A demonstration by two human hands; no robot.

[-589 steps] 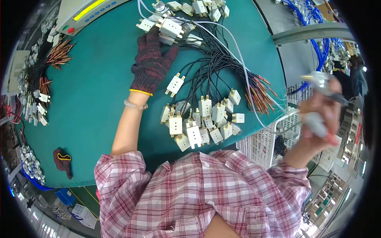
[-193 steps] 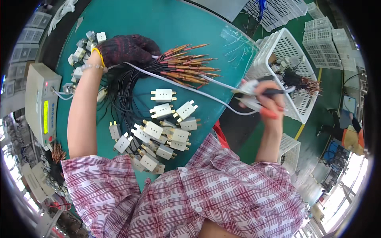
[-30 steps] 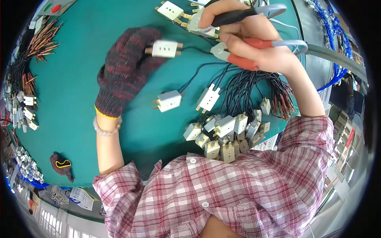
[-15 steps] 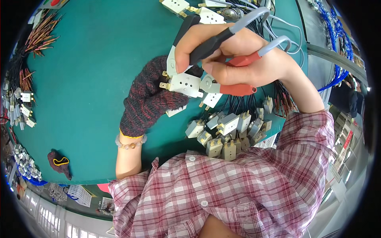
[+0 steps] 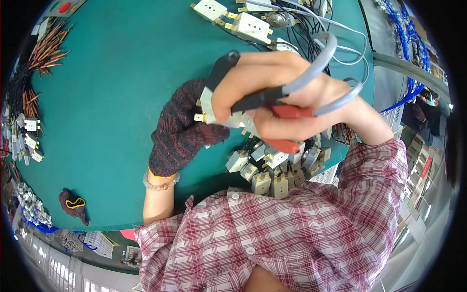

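Observation:
My left hand, in a dark knitted glove, grips a white plastic connector block with brass terminals, raised close to my chest. My bare right hand holds two test probes, one black and one red, each with a grey cable looping off to the upper right. The black probe's tip rests against the connector. Below my hands lies a pile of white connector blocks on black wires.
The bench has a green mat. More white connectors lie at the far edge. Bundles of copper-tipped wires and small parts sit at the left. A spare dark glove lies near the front-left edge.
Both hands have come closer to my body with the connector. My right hand has closed in over the connector, and the probes now sit against it.

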